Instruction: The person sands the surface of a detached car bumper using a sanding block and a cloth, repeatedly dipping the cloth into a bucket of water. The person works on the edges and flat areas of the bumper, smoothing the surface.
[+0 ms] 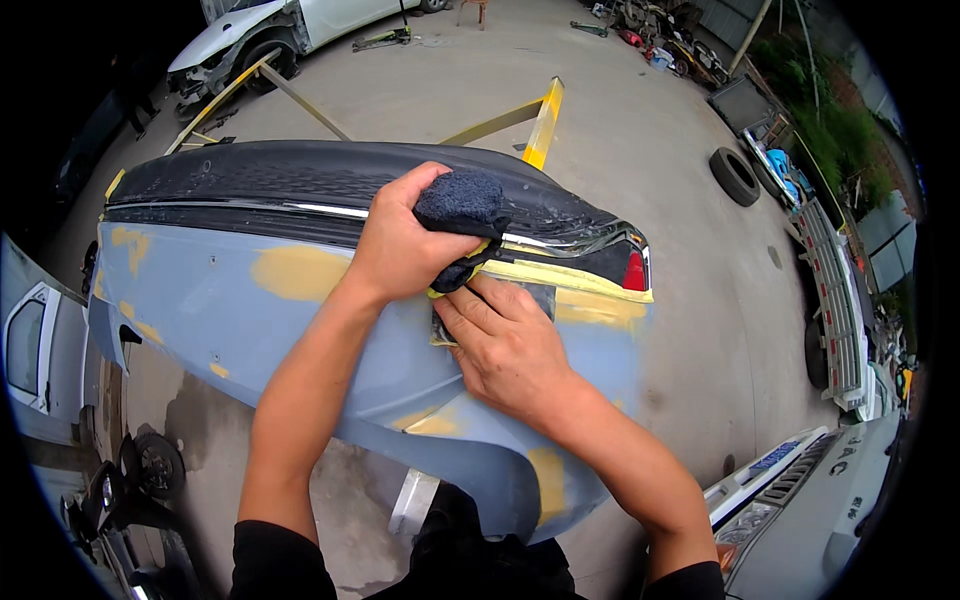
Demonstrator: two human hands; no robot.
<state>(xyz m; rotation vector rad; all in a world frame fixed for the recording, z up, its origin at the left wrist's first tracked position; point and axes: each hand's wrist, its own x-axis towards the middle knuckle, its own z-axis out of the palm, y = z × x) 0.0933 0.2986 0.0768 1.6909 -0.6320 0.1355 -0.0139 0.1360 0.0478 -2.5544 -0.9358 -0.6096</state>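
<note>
A car bumper (pixel 390 375) lies before me, painted grey-blue with yellow filler patches and a black trim strip at its far side. My left hand (pixel 402 240) is closed round a bunched dark-blue cloth (pixel 460 200), above the trim. Close to it, my right hand (pixel 505 335) presses a dark sheet of sandpaper (pixel 543 298) against the painted face. The sheet's edges show on both sides of my fingers; its underside is hidden. Yellow masking tape (pixel 580 278) runs along the trim, near a red reflector (pixel 634 271).
A yellow-and-grey metal stand (pixel 545 125) shows beyond the bumper. Farther off are a white car (pixel 345 18) with its front stripped and a loose tyre (pixel 735 175). A truck front (pixel 820 500) is at the lower right, a motor scooter (pixel 125 510) at the lower left.
</note>
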